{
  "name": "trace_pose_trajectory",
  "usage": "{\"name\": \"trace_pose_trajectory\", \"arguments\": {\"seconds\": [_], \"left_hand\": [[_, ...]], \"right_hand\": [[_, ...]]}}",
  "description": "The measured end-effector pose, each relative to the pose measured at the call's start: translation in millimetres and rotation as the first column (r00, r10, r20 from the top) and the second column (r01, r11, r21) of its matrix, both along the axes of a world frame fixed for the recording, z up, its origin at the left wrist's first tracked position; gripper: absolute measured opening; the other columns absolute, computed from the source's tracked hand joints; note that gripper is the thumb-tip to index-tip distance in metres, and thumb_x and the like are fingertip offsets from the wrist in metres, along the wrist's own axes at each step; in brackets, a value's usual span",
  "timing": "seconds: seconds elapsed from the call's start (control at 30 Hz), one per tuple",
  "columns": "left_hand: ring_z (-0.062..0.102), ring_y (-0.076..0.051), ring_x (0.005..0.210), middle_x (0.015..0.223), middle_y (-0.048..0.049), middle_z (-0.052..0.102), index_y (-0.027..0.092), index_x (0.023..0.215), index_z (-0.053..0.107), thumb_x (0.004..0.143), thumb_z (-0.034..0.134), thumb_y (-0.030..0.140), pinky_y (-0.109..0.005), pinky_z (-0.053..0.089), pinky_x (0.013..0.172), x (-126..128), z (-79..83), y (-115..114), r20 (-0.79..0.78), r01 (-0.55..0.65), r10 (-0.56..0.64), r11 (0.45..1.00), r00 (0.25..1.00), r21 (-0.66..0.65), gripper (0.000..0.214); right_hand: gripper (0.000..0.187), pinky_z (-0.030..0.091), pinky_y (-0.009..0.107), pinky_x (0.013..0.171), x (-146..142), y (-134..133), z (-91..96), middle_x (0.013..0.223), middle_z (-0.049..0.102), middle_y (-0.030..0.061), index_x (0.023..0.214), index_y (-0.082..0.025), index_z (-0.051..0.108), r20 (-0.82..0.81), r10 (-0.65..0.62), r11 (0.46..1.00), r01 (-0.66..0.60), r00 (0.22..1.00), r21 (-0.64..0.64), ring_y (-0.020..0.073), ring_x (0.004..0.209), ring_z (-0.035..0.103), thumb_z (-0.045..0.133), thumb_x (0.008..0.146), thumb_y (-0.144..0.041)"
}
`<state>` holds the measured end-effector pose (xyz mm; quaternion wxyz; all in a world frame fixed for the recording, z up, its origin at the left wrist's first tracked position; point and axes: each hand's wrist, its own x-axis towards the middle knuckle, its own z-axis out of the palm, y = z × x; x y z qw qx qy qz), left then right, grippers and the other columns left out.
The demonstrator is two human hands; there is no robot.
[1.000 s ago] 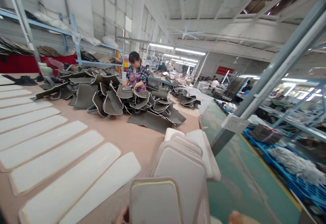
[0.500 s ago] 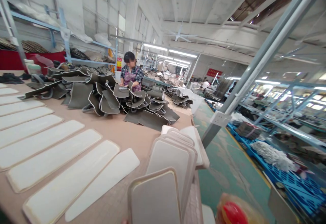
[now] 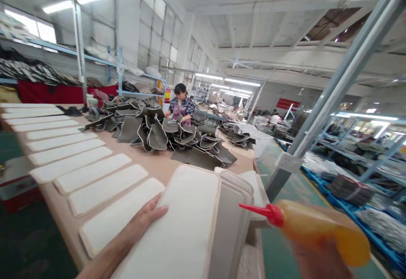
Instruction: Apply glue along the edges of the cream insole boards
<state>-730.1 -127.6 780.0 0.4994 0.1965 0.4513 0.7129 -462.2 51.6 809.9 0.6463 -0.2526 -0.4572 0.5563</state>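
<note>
My left hand (image 3: 147,217) grips the left edge of a white panel (image 3: 187,211) with rounded corners, its thumb lying on the face and the other fingers partly hidden. This panel is tilted up in front of a stack of grey-beige panels (image 3: 233,203). At the lower right, my right hand (image 3: 320,253) is wrapped round a squeeze bottle (image 3: 330,228) of amber liquid. The bottle lies sideways, and its red nozzle (image 3: 260,212) points left towards the panels without touching the white one. Part of my right hand is hidden by the bottle and blurred.
A row of white panels (image 3: 111,211) lies along the left of the brown-covered table (image 3: 152,160). Dark grey pieces with pale edges (image 3: 158,131) are heaped further back, where another person (image 3: 181,105) stands. A slanted metal post (image 3: 304,131) rises at the right.
My left hand has come into view with the white panel in its grip. The bottle has risen and turned, its nozzle now pointing left. The camera view has swung left.
</note>
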Motion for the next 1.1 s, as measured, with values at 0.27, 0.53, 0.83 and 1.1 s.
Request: {"name": "trace_pose_trajectory", "arguments": {"seconds": [0.27, 0.53, 0.83, 1.1], "left_hand": [[0.065, -0.025, 0.062, 0.090, -0.0111, 0.068, 0.020, 0.118, 0.055, 0.055, 0.074, 0.035, -0.032, 0.049, 0.053, -35.7, -4.5, 22.7, -0.020, 0.105, -0.105, 0.994, 0.994, 0.001, 0.067], [0.064, -0.024, 0.061, 0.088, -0.0089, 0.068, 0.021, 0.117, 0.059, 0.055, 0.073, 0.033, -0.029, 0.047, 0.050, -75.2, -8.3, 59.0, -0.021, 0.205, -0.206, 0.978, 0.978, -0.042, 0.064], [0.064, -0.023, 0.063, 0.090, -0.0077, 0.068, 0.022, 0.121, 0.055, 0.056, 0.073, 0.032, -0.029, 0.047, 0.054, -95.9, -17.5, 84.1, -0.001, 0.274, -0.274, 0.961, 0.962, -0.033, 0.069], [0.063, -0.021, 0.060, 0.089, -0.0082, 0.069, 0.020, 0.115, 0.060, 0.055, 0.072, 0.033, -0.028, 0.047, 0.052, -95.4, -26.0, 104.9, -0.011, 0.272, -0.272, 0.962, 0.962, -0.029, 0.062]], "right_hand": [[0.067, 0.048, 0.030, 0.087, -34.1, -0.6, 14.0, 0.123, 0.054, 0.0026, 0.121, -0.026, 0.049, -0.092, -0.047, 0.999, 0.048, 0.995, 0.012, 0.0204, 0.105, 0.054, 0.075, 0.060, -0.034], [0.077, 0.051, 0.031, 0.084, -57.9, 12.4, 9.0, 0.123, 0.054, 0.0034, 0.117, -0.024, 0.054, -0.063, -0.185, 0.983, 0.185, 0.981, -0.013, 0.0239, 0.105, 0.053, 0.082, 0.045, -0.029], [0.072, 0.051, 0.025, 0.079, -64.3, 17.8, -6.9, 0.113, 0.059, 0.0028, 0.112, -0.025, 0.057, 0.015, -0.232, 0.972, 0.232, 0.973, -0.033, 0.0183, 0.094, 0.057, 0.082, 0.044, -0.027], [0.064, 0.050, 0.025, 0.081, -68.0, 29.7, -7.1, 0.114, 0.059, 0.0028, 0.107, -0.023, 0.060, -0.021, -0.303, 0.953, 0.302, 0.953, -0.030, 0.0177, 0.093, 0.058, 0.081, 0.047, -0.029]]}}
